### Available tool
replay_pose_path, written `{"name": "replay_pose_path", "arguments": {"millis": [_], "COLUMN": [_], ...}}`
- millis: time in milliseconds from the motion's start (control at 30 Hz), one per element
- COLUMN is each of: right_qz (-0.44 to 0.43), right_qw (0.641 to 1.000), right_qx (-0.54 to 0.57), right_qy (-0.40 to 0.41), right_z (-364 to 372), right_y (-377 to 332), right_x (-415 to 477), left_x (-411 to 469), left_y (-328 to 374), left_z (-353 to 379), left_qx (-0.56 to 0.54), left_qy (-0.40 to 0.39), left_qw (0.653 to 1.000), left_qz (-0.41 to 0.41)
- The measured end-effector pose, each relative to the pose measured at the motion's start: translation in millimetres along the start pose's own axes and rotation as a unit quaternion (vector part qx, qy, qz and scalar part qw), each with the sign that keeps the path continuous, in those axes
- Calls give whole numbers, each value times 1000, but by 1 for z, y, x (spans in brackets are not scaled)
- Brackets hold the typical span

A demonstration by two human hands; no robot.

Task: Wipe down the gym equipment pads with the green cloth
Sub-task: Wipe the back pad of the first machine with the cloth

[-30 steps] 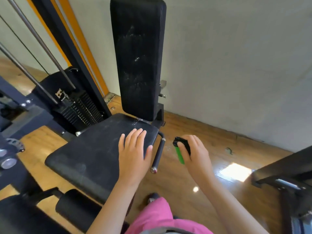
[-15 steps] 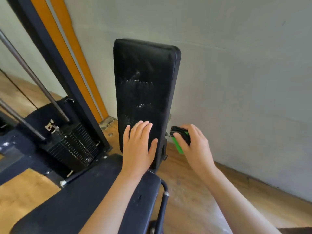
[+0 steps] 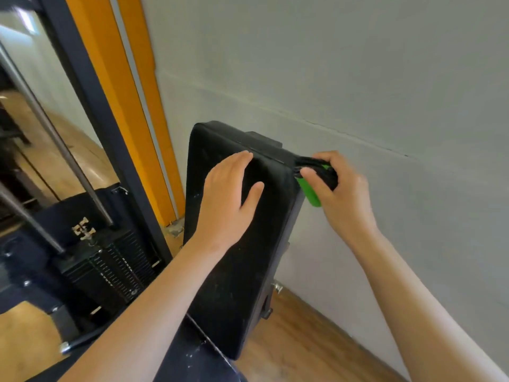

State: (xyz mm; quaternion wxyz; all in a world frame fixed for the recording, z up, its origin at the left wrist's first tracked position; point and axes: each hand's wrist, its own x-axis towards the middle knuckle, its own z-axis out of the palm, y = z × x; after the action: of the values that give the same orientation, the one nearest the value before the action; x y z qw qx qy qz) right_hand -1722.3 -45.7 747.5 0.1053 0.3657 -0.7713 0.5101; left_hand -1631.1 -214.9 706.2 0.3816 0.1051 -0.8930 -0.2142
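Grey wall [image 3: 358, 78] fills the top and right of the view, with a brown wood floor [image 3: 303, 340] down at 5 o'clock. Two orange strips [image 3: 121, 106] and a dark post run up at 11 o'clock. At 8 o'clock sits a black stack of weights [image 3: 110, 266] with a shiny metal bar [image 3: 55, 139] going into it. In the middle stands the black back pad [image 3: 237, 257], nearly upright. It has small white specks on it. The left hand [image 3: 228, 194] lies flat and open on the front of the pad near its top, fingers spread and touching it, holding nothing. The right hand [image 3: 341, 188] is at 1 o'clock from the left hand, right at the top right corner of the pad. It is closed tight around a small green and black thing [image 3: 311, 191], which touches the side edge of the pad. I cannot tell if this is the green cloth. A bit of the black seat pad [image 3: 198, 359] shows at 6 o'clock.
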Motion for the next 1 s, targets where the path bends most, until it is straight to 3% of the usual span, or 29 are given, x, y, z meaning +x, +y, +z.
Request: {"name": "replay_pose_path", "arguments": {"millis": [167,267,367,500,700,1000], "right_qz": [-42,-98,-146,-214,-218,-198], "right_qw": [991,965,940,916,908,896], "right_qx": [35,31,34,20,30,37], "right_qy": [-125,-242,-306,-339,-357,-395], "right_z": [-3,-2,2,30,79,25], "right_y": [8,15,20,15,7,29], "right_x": [67,89,104,129,163,139], "left_x": [41,49,49,48,47,67], "left_y": [-6,-16,-21,-21,-26,-51], "left_z": [12,19,27,28,19,15], "left_qx": [21,9,-34,-82,-97,-163], "left_qy": [14,20,44,45,29,48], "left_qw": [999,999,998,995,989,963], "left_qz": [-28,-29,-29,-28,-106,-209]}}
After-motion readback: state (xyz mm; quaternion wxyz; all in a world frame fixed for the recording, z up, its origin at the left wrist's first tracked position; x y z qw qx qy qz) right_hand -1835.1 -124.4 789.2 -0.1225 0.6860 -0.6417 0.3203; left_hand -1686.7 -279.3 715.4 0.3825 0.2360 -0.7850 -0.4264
